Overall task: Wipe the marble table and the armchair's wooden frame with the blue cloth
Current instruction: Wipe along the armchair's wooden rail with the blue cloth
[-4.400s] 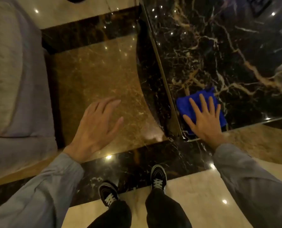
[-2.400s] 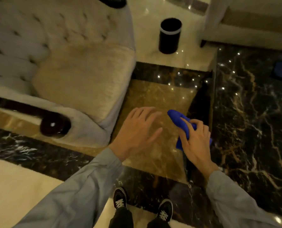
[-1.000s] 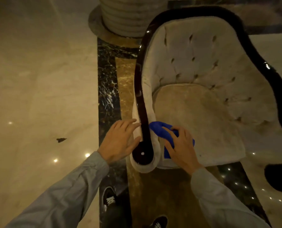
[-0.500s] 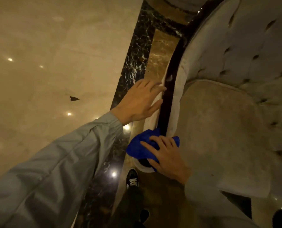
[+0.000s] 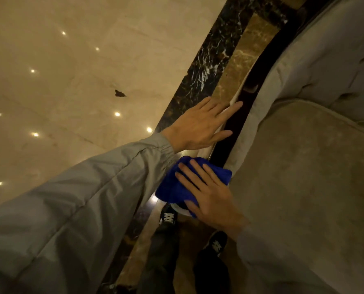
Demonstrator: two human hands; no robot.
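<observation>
Blue cloth [image 5: 172,186], under right hand [image 5: 210,199], hides wooden frame [image 5: 226,143] end

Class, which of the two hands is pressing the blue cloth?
The right hand, fingers flat on the blue cloth at the near end of the armchair's dark wooden frame. The left hand rests bare farther along, with no cloth.

Readable text, labels, brands, numbers, signs: none. Crumpled blue fabric cloth [image 5: 172,187], grey upholstered armchair [image 5: 304,166], black white-laced shoes [image 5: 168,217] below the cloth: no legible markings.
</observation>
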